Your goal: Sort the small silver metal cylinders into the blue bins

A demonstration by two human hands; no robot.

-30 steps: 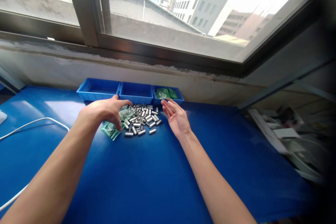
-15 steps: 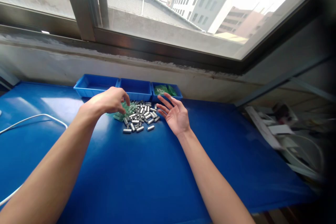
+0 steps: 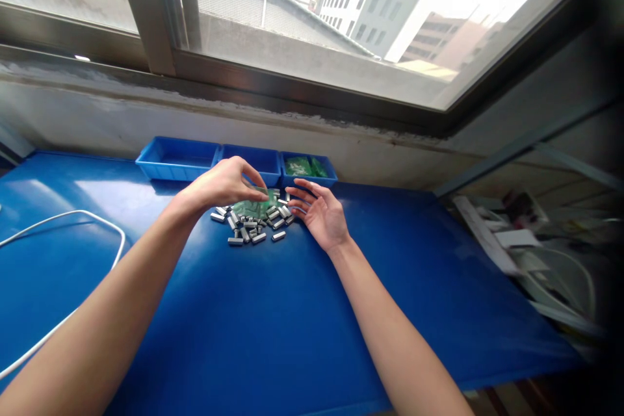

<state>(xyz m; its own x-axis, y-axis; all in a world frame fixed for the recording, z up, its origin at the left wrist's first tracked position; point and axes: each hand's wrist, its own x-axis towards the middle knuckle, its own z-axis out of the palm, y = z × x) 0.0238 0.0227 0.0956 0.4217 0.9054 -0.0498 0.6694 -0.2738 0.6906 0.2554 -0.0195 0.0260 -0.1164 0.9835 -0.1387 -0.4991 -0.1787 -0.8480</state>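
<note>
The left hand [image 3: 221,185] hovers palm down over the left part of a heap, its fingers curled and its thumb and forefinger pinched on the edge of a small green, see-through plastic bag [image 3: 254,208]. The bag lies flat on top of the heap, its long axis running roughly left to right, and it looks crumpled and glossy. The right hand [image 3: 319,213] is loose and holds nothing, palm turned up and leftward, fingers spread, fingertips just beside the heap's right edge. The heap is made of small shiny silver metal cylinders [image 3: 253,226], short and stubby, lying on their sides and pointing every which way. They rest on the blue table top [image 3: 273,312], just in front of three blue plastic bins [image 3: 176,160] set in a row under the window wall. The rightmost blue bin [image 3: 329,176] holds more green bags. A white cable [image 3: 73,216] loops across the table at the left.
</note>
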